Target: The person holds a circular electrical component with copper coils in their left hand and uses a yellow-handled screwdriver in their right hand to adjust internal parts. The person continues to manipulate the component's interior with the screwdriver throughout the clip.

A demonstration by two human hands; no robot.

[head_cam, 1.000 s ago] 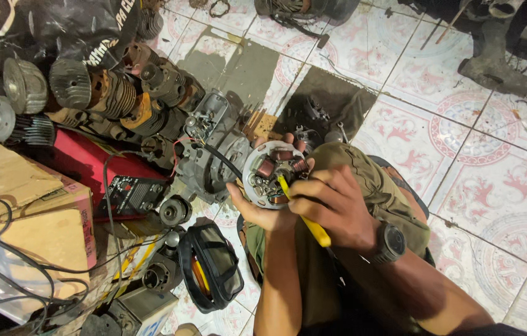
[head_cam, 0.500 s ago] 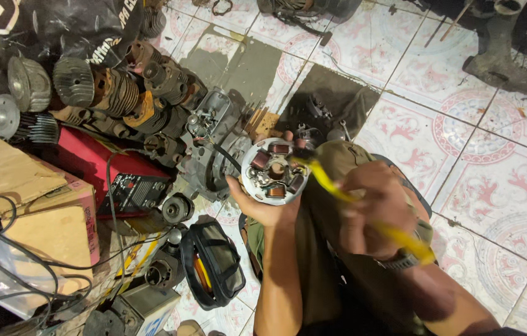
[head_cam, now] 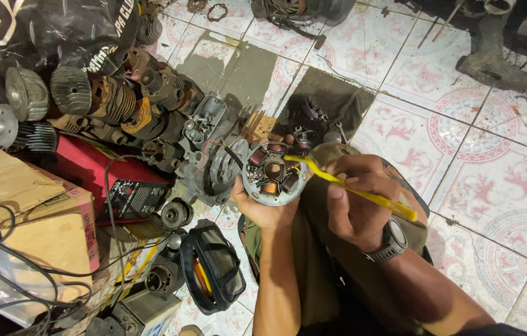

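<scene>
Yellow brush (head_cam: 350, 188) — head toward stator plate (head_cam: 274, 174).

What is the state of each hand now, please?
Left hand: closed under the round stator plate with copper coils, holding it up.
Right hand: closed on a yellow toothbrush, its head at the plate.

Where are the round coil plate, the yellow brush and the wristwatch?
round coil plate (head_cam: 274, 174), head view, central hub.
yellow brush (head_cam: 363, 194), head view, mid-handle.
wristwatch (head_cam: 393, 239), head view, watch case.
</scene>
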